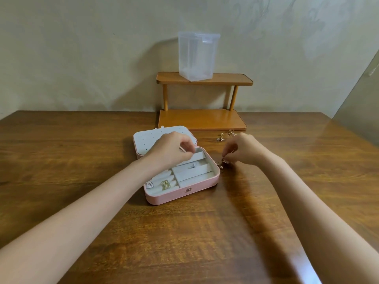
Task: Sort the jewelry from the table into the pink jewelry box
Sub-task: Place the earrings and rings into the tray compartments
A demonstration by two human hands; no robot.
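Head view: pink jewelry box (pixel 184 193) lies open, long axis slanting right-away (lid rearward); right hand (pixel 244 149) pinches jewelry (pixel 224 161)

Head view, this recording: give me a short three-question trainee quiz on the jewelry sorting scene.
1. True or false: the pink jewelry box lies open on the table.
2. Which hand works at the jewelry pieces on the table beside the box? A) left hand B) right hand
3. Fill in: the clear plastic container stands on the top of the wooden ____.

Key: 1 true. 2 B; its fingertips are at the pieces just right of the box. 3 shelf.
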